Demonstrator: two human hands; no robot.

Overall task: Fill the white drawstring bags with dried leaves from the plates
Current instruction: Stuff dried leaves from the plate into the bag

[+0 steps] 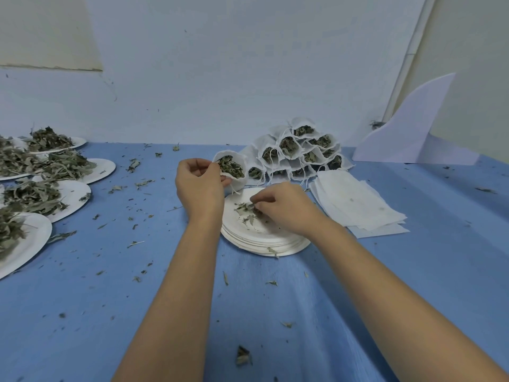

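Two bare forearms [179, 299] reach over a blue surface [82, 312] strewn with leaf crumbs.
Far left stand heaped plates [80, 194] of dried leaves [30, 198]. The raised left hand [198, 186] pinches the rim of a leaf-stuffed white drawstring bag [242, 181] above the plate stack [264, 241]. The right hand [286, 208] has its fingers closed on loose leaves [245, 209] on the top plate. Behind are piled filled bags [297, 153], then flat empty bags [355, 202] and a white card [407, 133].

Near blue cloth [110, 312] open, only leaf scraps [243, 355] on it. Wide gap btwn heaped plates [55, 199] at left edge & centre plate stack [264, 244]. Behind stack: filled-bag pile [300, 153] vs wall [220, 78]. Flat empty bags [358, 205] just right of stack. White card [407, 133] blocks far right corner; cloth in front of it free.
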